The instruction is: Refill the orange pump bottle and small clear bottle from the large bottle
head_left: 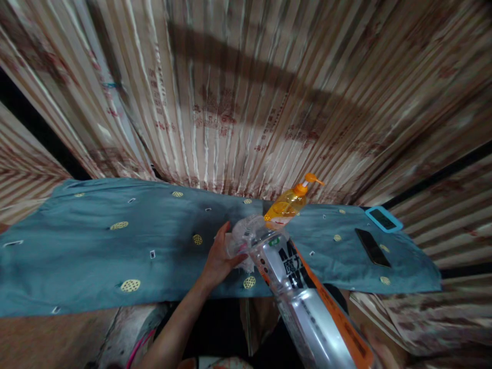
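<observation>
A large clear plastic bottle [295,277] with a silver and orange label lies slanted across the front of the table, its base toward me. My right hand [378,351] is at the lower right by the base, closed around it and partly cut off by the frame. At the other end, my left hand [220,259] is curled around a clear, cup-like plastic piece [246,233]. Whether that piece is separate from the bottle I cannot tell. Something whitish and crumpled [246,264] shows under it. Just behind stands a yellow pump bottle [286,205] with an orange pump head.
A teal cloth with pineapple prints [154,271] covers the table. To the right lie a black phone [372,247] and a light-blue framed digital timer [384,219]. Striped curtains [230,102] hang close behind and on both sides.
</observation>
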A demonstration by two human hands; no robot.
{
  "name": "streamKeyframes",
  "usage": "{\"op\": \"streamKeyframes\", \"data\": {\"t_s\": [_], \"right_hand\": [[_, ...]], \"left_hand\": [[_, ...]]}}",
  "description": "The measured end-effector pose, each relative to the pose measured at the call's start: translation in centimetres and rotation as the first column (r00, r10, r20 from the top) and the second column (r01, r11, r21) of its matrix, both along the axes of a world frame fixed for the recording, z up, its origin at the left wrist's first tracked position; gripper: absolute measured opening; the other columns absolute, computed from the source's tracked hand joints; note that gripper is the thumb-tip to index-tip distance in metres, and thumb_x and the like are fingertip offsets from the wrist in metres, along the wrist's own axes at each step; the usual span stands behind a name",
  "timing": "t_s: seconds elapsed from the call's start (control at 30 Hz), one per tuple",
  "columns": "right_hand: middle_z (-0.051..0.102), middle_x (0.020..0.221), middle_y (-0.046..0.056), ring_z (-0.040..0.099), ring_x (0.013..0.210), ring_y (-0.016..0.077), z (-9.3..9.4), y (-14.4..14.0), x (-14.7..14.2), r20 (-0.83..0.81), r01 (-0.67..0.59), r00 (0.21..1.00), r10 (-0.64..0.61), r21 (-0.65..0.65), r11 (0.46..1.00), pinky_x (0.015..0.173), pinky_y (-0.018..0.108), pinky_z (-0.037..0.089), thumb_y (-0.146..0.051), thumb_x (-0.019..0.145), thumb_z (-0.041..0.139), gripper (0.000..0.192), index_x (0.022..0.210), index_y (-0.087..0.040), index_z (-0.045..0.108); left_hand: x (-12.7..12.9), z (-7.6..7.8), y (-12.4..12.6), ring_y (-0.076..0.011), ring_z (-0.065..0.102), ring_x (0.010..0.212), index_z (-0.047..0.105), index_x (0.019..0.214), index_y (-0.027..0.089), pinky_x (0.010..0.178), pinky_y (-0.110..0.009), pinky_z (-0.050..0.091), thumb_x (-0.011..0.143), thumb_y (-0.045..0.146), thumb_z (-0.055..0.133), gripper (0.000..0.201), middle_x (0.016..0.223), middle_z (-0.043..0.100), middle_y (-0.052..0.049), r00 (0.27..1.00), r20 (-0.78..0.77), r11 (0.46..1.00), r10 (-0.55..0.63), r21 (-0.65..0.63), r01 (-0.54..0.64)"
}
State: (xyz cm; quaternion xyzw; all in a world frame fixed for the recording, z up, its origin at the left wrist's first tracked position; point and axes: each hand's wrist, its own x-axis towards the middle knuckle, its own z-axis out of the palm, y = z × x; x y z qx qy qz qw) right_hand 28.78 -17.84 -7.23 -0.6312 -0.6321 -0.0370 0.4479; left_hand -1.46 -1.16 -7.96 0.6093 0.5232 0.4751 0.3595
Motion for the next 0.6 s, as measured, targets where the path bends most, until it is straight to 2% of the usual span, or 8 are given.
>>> {"op": "streamKeyframes", "data": {"t_s": [0.07, 0.17, 0.23, 0.3, 0.4, 0.5, 0.6], "right_hand": [[0.066, 0.099, 0.003, 0.062, 0.077, 0.0132, 0.0, 1.0, 1.6, 0.007, 0.001, 1.0, -0.001, 0.025, 1.0, 0.063, 0.03, 0.055, -0.05, 0.091, 0.058, 0.036, 0.111, -0.02, 0.062], [0.066, 0.109, 0.005, 0.064, 0.088, 0.0163, 0.2, 2.7, 3.5, 0.003, 0.012, 1.0, -0.012, 0.048, 0.999, 0.072, 0.036, 0.057, -0.047, 0.09, 0.06, 0.036, 0.115, -0.021, 0.061], [0.065, 0.113, 0.006, 0.064, 0.092, 0.0175, 0.4, 3.7, 4.1, -0.004, 0.017, 1.0, -0.017, 0.059, 0.998, 0.076, 0.038, 0.058, -0.047, 0.09, 0.06, 0.038, 0.117, -0.021, 0.061], [0.065, 0.115, 0.007, 0.064, 0.095, 0.0183, 0.6, 4.4, 3.9, -0.012, 0.022, 1.0, -0.021, 0.067, 0.997, 0.077, 0.039, 0.058, -0.048, 0.091, 0.059, 0.039, 0.119, -0.021, 0.06], [0.064, 0.118, 0.007, 0.064, 0.098, 0.0191, 1.5, 4.2, 2.6, -0.018, 0.028, 0.999, -0.027, 0.07, 0.997, 0.08, 0.041, 0.057, -0.048, 0.091, 0.059, 0.04, 0.121, -0.021, 0.059], [0.062, 0.123, 0.008, 0.063, 0.103, 0.021, 3.2, 2.1, 0.3, -0.017, 0.044, 0.999, -0.043, 0.065, 0.997, 0.083, 0.044, 0.057, -0.048, 0.09, 0.06, 0.044, 0.125, -0.021, 0.057], [0.06, 0.127, 0.009, 0.062, 0.108, 0.0238, 5.1, -0.7, -2.3, -0.013, 0.05, 0.999, -0.05, 0.057, 0.997, 0.085, 0.048, 0.057, -0.049, 0.088, 0.062, 0.051, 0.129, -0.02, 0.054]], "left_hand": [[-1.2, -1.2, 0.0, -0.0376, 0.043, 0.14, 0.038, 0.146, 0.017, 0.117, -0.056, 0.035, 0.068, 0.05, 0.082, 0.095, 0.151, 0.044, -0.019, 0.989, -0.15, 1.0, -0.007, 0.028, 0.011], [-3.0, -3.1, 0.0, -0.0413, 0.04, 0.142, 0.045, 0.142, 0.016, 0.116, -0.062, 0.034, 0.067, 0.051, 0.081, 0.091, 0.15, 0.047, -0.02, 0.922, -0.387, 0.991, 0.007, 0.124, 0.045], [-3.9, -4.0, 0.0, -0.0414, 0.041, 0.141, 0.049, 0.139, 0.014, 0.114, -0.062, 0.036, 0.072, 0.042, 0.078, 0.078, 0.147, 0.05, -0.021, 0.858, -0.514, 0.986, 0.003, 0.143, 0.082], [-4.4, -4.2, -0.1, -0.0378, 0.047, 0.137, 0.053, 0.136, 0.014, 0.113, -0.061, 0.038, 0.081, 0.03, 0.069, 0.06, 0.143, 0.056, -0.019, 0.799, -0.602, 0.988, -0.01, 0.115, 0.099], [-4.6, -3.8, -0.1, -0.0314, 0.059, 0.123, 0.063, 0.127, 0.014, 0.108, -0.053, 0.045, 0.087, 0.017, 0.054, 0.04, 0.129, 0.066, -0.015, 0.771, -0.634, 0.989, -0.047, 0.077, 0.124], [-4.5, -3.1, 0.4, -0.0254, 0.067, 0.103, 0.073, 0.11, 0.019, 0.094, -0.041, 0.054, 0.09, 0.014, 0.049, 0.032, 0.107, 0.073, -0.011, 0.803, -0.588, 0.989, -0.092, 0.037, 0.14], [-4.6, -2.6, 1.1, -0.0232, 0.07, 0.089, 0.077, 0.096, 0.021, 0.083, -0.036, 0.055, 0.087, 0.014, 0.052, 0.028, 0.091, 0.074, -0.009, 0.845, -0.52, 0.991, -0.124, -0.028, 0.128]]}}
